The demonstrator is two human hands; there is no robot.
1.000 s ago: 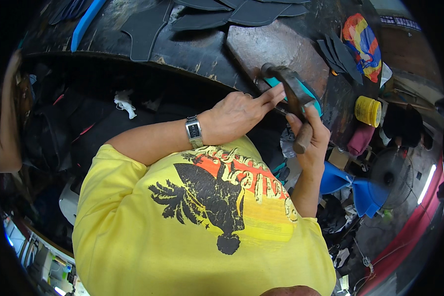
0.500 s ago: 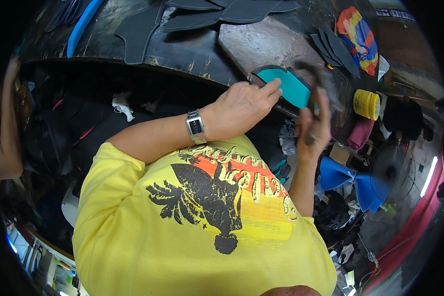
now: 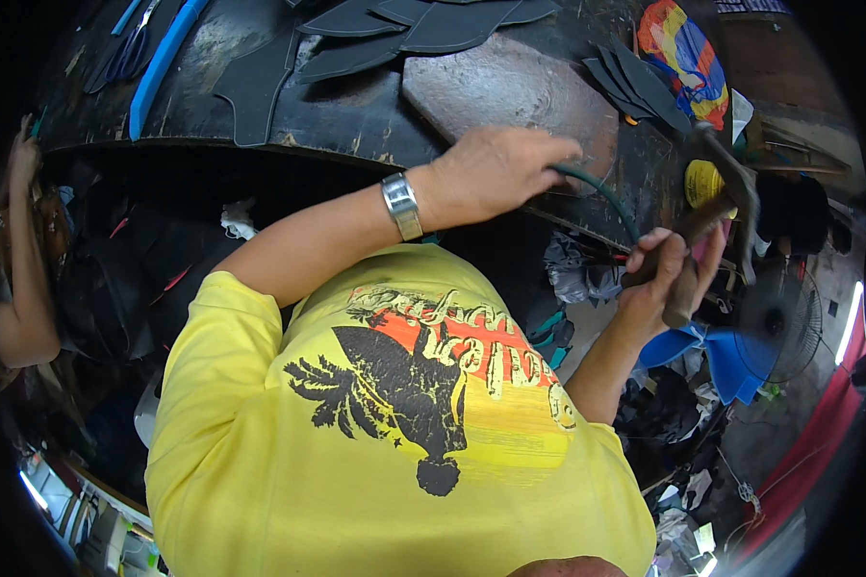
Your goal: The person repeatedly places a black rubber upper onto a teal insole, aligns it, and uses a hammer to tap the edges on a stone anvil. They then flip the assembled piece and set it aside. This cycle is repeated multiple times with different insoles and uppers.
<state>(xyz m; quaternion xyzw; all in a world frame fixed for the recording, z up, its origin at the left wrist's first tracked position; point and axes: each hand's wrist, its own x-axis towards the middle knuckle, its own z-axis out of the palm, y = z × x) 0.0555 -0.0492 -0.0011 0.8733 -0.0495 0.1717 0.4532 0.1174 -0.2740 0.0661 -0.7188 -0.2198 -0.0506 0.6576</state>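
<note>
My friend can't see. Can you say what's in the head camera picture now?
A curved dark-green piece arches from a person's left hand toward the right hand, which grips a hammer. The person wears a yellow shirt; beyond is a dark worktable holding a brown slab and flat black pieces.

The view comes from the left one of two wide fisheye cameras worn side by side on the person's head. It looks steeply down over the chest, so the yellow shirt (image 3: 394, 413) sits close to the lens and fills the lower middle. The left hand (image 3: 496, 173) and right hand (image 3: 649, 303) lie farther out, above the shirt in the picture. Beyond them the counter (image 3: 346, 120) crosses the top, its front edge bowed by the lens. The wide angle also takes in a fan (image 3: 779, 317) at right and another person's arm (image 3: 29, 298) at far left.
</note>
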